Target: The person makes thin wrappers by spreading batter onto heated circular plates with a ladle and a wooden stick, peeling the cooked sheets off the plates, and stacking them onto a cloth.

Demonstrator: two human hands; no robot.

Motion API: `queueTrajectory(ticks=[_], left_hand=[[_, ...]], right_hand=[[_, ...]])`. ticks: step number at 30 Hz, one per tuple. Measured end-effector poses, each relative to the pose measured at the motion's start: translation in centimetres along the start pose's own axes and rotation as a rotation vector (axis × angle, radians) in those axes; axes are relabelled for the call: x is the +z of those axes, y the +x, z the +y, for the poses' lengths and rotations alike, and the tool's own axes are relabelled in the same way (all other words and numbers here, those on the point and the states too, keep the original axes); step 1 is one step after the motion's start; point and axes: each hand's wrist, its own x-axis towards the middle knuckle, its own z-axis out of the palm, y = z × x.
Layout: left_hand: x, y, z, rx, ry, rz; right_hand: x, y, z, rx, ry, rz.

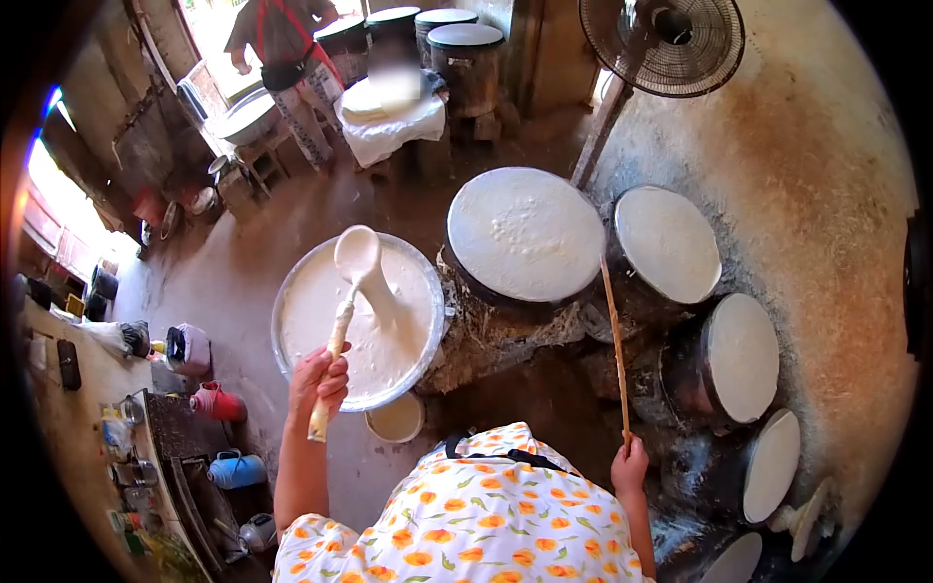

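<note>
My left hand (319,380) is wrapped round the pale handle of a ladle (358,255). The ladle's bowl is over a wide basin (426,364) of creamy white batter, and batter pours from it back into the basin. On the right, my right hand (630,463) grips a long thin wooden stick (616,348), whose tip points up near the edge of a large round surface (525,233) coated in white, bubbly in the middle. Beside that surface stands another round white top (667,243).
More drums with white round tops (743,358) curve down the right side. A fan (671,39) stands at the upper right. A person (282,58) stands near a cloth-covered stand (389,131). A small bucket (397,420), red jug (218,401) and blue jug (236,470) are lower left.
</note>
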Motion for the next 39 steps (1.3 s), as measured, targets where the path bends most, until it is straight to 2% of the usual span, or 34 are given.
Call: queueTrajectory(ticks=[4, 8, 10, 12, 13, 14, 18, 20, 21, 23, 27, 29, 32, 37, 39], left_hand=[[5.8, -3.9, 2.9, 0.137, 0.031, -0.105], [11.8, -8.3, 6.3, 0.483, 0.456, -0.053], [12.9, -9.1, 6.6, 0.531, 0.519, -0.053], [12.6, -9.2, 6.0, 0.536, 0.624, 0.143], [12.0, -8.9, 5.2, 0.494, 0.658, 0.266], [10.1, -8.2, 4.6, 0.407, 0.612, 0.242], [1.6, -4.5, 0.8, 0.129, 0.375, 0.488], [-1.2, -4.2, 0.2, -0.014, 0.188, 0.532], [-1.3, -4.7, 0.2, -0.019, 0.191, 0.524], [0.0, -6.7, 0.8, 0.078, 0.156, 0.303], [1.2, -5.1, 1.1, 0.174, 0.339, 0.325], [0.4, -2.7, 1.3, 0.128, 0.59, 0.511], [1.9, 0.5, 1.3, 0.006, 0.563, 0.476], [11.3, 5.2, -0.6, -0.163, 0.719, 0.233], [15.6, 7.3, -2.4, -0.23, 0.848, 0.024]], right_hand=[[1.0, 2.1, 1.0, -0.132, 0.006, -0.013], [0.9, 3.4, 0.1, -0.142, 0.041, -0.042], [1.1, 3.8, 0.2, -0.15, 0.015, -0.073], [1.3, 4.0, 0.0, -0.159, 0.019, -0.081], [1.5, 4.2, -0.2, -0.164, 0.022, -0.089], [1.6, 4.3, -0.4, -0.164, 0.025, -0.089], [1.8, 4.4, -0.7, -0.165, 0.038, -0.121], [1.8, 4.7, -1.0, -0.174, 0.01, -0.128], [1.8, 4.9, -1.2, -0.189, 0.035, -0.126], [1.5, 4.8, -2.1, -0.198, 0.054, -0.118], [1.7, 5.3, -4.0, -0.259, 0.176, -0.053], [1.8, 5.1, -4.4, -0.302, 0.201, -0.013], [1.0, 4.3, -5.1, -0.305, 0.146, -0.033], [-1.4, -0.1, -7.4, -0.134, 0.105, 0.009], [-2.6, -1.9, -8.2, -0.065, 0.087, 0.084]])
